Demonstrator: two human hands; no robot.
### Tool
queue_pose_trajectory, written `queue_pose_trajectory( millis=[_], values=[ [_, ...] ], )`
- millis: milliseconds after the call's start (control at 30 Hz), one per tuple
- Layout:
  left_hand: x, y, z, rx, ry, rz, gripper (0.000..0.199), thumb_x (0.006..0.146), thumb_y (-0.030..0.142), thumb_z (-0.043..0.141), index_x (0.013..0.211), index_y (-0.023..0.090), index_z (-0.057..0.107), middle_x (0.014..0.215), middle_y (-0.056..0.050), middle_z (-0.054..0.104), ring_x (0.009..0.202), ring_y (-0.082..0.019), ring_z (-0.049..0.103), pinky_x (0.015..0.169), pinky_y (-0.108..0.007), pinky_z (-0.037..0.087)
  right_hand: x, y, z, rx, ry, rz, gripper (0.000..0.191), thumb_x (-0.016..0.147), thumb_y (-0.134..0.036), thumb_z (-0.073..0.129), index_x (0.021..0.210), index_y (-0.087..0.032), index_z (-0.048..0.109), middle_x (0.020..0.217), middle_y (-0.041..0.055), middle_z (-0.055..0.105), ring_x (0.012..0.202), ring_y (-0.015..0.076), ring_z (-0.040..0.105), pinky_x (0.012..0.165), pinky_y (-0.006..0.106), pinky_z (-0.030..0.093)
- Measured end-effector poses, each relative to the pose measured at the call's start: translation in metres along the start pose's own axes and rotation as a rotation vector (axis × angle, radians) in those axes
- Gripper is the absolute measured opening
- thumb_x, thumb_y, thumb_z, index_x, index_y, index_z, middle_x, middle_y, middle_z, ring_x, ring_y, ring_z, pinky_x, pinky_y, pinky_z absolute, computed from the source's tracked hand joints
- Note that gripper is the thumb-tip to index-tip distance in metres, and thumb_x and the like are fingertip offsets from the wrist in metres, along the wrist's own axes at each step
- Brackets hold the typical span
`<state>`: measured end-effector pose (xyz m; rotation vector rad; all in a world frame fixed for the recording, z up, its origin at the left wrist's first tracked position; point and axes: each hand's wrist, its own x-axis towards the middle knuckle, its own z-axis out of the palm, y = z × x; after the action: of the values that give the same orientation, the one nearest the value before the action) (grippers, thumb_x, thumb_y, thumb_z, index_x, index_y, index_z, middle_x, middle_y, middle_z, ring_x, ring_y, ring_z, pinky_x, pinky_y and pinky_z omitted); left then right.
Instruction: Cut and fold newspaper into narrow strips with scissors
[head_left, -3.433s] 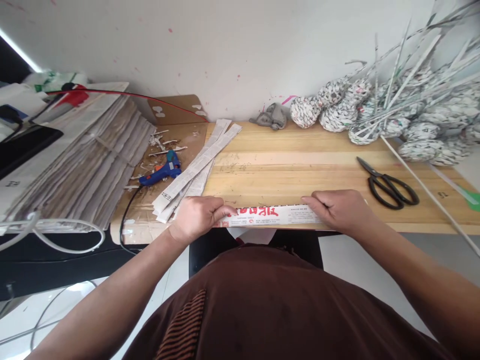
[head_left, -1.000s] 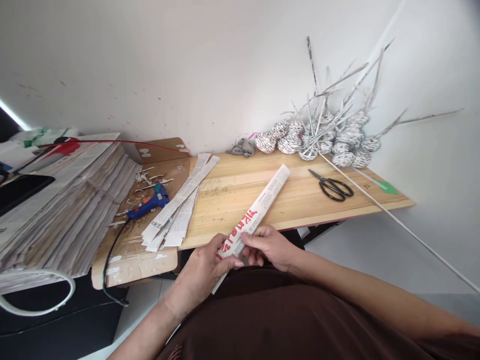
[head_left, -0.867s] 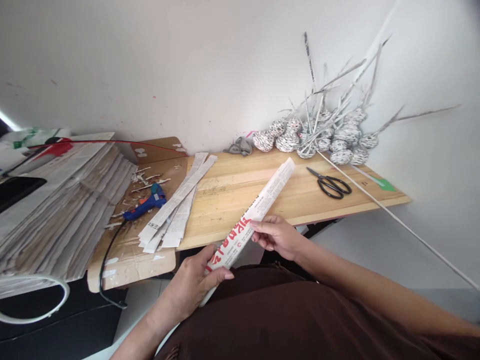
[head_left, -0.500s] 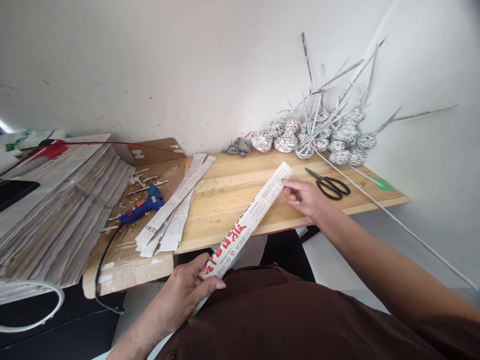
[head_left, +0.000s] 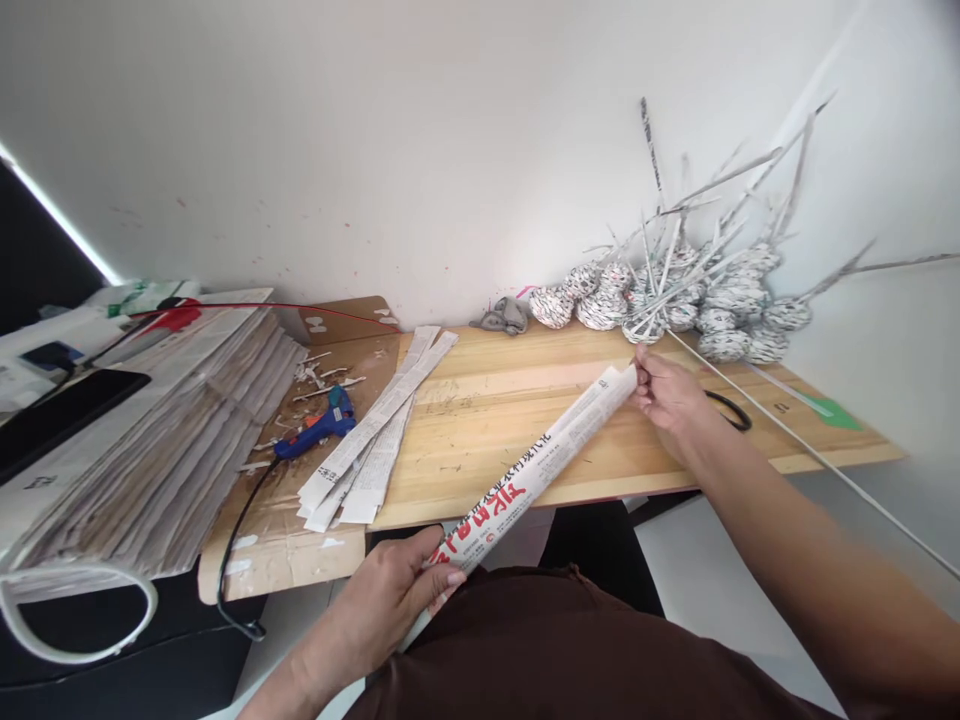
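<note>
A newspaper strip (head_left: 536, 468) with red and black print slants up to the right in front of me, over the table's front edge. My left hand (head_left: 401, 595) grips its lower end, thumb on top. At the upper end, my right hand (head_left: 664, 395) pinches the corner between thumb and fingers, and the paper there curls slightly. Black scissors (head_left: 729, 410) lie mostly hidden behind my right hand. More newspaper strips (head_left: 375, 435) lie in a crossed pile on the table to the left.
A tall newspaper stack (head_left: 165, 440) stands left, with a black phone-like slab (head_left: 71, 415) on top. A blue glue gun (head_left: 319, 425) rests on cardboard (head_left: 300, 570) among scraps. Woven paper balls (head_left: 600, 308) with long paper sticks line the wooden table's (head_left: 480, 420) back right.
My right hand has shifted with the strip's upper end, which now curls at the corner. The scissors have become mostly covered. The camera view has turned somewhat left.
</note>
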<state>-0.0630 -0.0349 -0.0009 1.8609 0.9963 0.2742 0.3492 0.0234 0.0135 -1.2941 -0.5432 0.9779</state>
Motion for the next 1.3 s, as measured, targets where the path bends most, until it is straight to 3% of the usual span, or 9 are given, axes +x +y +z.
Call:
queue_pose_trajectory(
  millis=[100, 333, 500, 567, 733, 867, 1100, 1200, 1300],
  values=[
    [0.008, 0.001, -0.004, -0.034, -0.029, -0.023, 0.036, 0.098, 0.051, 0.049, 0.09, 0.019, 0.065, 0.074, 0.001, 0.057, 0.07, -0.015, 0.049, 0.065, -0.024, 0.039, 0.0, -0.001, -0.004, -0.057, -0.015, -0.025, 0.046, 0.082, -0.059, 0.075, 0.068, -0.021, 0.054, 0.053, -0.0049, 0.048, 0.042, 0.0061, 0.04, 0.035, 0.017, 0.03],
    [0.046, 0.009, -0.009, -0.323, 0.243, -0.06, 0.044, 0.094, 0.061, 0.053, 0.093, 0.019, 0.063, 0.072, 0.001, 0.056, 0.063, -0.013, 0.049, 0.057, -0.024, 0.04, -0.018, 0.012, -0.008, -0.326, -0.106, -0.086, 0.053, 0.068, -0.07, 0.078, 0.076, -0.02, 0.066, 0.07, 0.0029, 0.063, 0.056, 0.0134, 0.055, 0.048, 0.025, 0.042],
    [0.059, 0.014, -0.013, -0.527, 0.022, -0.219, 0.067, 0.087, 0.06, 0.066, 0.137, 0.019, 0.049, 0.081, -0.003, 0.068, 0.063, -0.017, 0.061, 0.048, -0.024, 0.043, -0.022, -0.011, -0.061, -0.655, 0.005, -0.214, 0.036, 0.065, -0.055, 0.085, 0.073, -0.023, 0.072, 0.072, 0.0052, 0.065, 0.066, 0.0202, 0.056, 0.057, 0.032, 0.038],
    [0.067, 0.015, -0.017, -0.552, 0.055, -0.254, 0.077, 0.084, 0.059, 0.07, 0.145, 0.02, 0.042, 0.083, -0.004, 0.071, 0.063, -0.018, 0.065, 0.049, -0.024, 0.046, -0.019, -0.018, -0.09, -1.105, 0.212, -0.352, 0.027, 0.07, -0.055, 0.078, 0.071, -0.029, 0.072, 0.067, 0.005, 0.064, 0.062, 0.0231, 0.055, 0.055, 0.034, 0.032],
    [0.097, 0.02, -0.026, -0.577, 0.146, -0.285, 0.068, 0.076, 0.058, 0.079, 0.126, 0.019, 0.056, 0.076, -0.004, 0.074, 0.059, -0.016, 0.066, 0.047, -0.022, 0.041, -0.012, -0.013, -0.129, -1.123, 0.231, -0.458, 0.012, 0.06, -0.029, 0.08, 0.063, -0.031, 0.069, 0.062, 0.0053, 0.063, 0.055, 0.0217, 0.047, 0.055, 0.034, 0.026],
    [0.127, 0.029, -0.03, -0.646, 0.195, -0.342, 0.052, 0.073, 0.051, 0.083, 0.106, 0.017, 0.061, 0.065, 0.0, 0.07, 0.049, -0.012, 0.059, 0.045, -0.02, 0.038, -0.006, -0.013, -0.129, -1.135, 0.203, -0.396, 0.021, 0.055, -0.038, 0.088, 0.06, -0.032, 0.069, 0.055, 0.0035, 0.062, 0.049, 0.0195, 0.046, 0.05, 0.032, 0.026],
    [0.173, 0.042, -0.029, -0.813, 0.308, -0.242, 0.077, 0.068, 0.02, 0.088, 0.136, 0.021, 0.051, 0.066, 0.005, 0.067, 0.052, -0.013, 0.061, 0.049, -0.023, 0.045, -0.01, -0.027, -0.108, -1.333, 0.2, -0.137, 0.032, 0.055, -0.045, 0.092, 0.058, -0.029, 0.064, 0.058, 0.0067, 0.065, 0.051, 0.0231, 0.052, 0.049, 0.036, 0.032],
    [0.172, 0.04, -0.026, -0.93, 0.274, -0.176, 0.061, 0.067, 0.015, 0.087, 0.122, 0.018, 0.062, 0.078, 0.0, 0.072, 0.064, -0.014, 0.066, 0.062, -0.027, 0.054, -0.035, -0.019, -0.092, -1.137, 0.16, -0.149, 0.032, 0.059, -0.049, 0.089, 0.075, -0.027, 0.07, 0.078, 0.0099, 0.073, 0.069, 0.0293, 0.062, 0.057, 0.039, 0.041],
    [0.16, 0.034, -0.021, -1.134, 0.185, -0.061, 0.043, 0.069, 0.016, 0.087, 0.107, 0.016, 0.068, 0.086, -0.002, 0.073, 0.072, -0.013, 0.067, 0.072, -0.026, 0.055, -0.068, 0.0, -0.071, -0.66, -0.058, -0.005, 0.048, 0.066, -0.059, 0.084, 0.099, -0.026, 0.071, 0.084, 0.0082, 0.071, 0.072, 0.025, 0.061, 0.058, 0.035, 0.045]
  ],
)
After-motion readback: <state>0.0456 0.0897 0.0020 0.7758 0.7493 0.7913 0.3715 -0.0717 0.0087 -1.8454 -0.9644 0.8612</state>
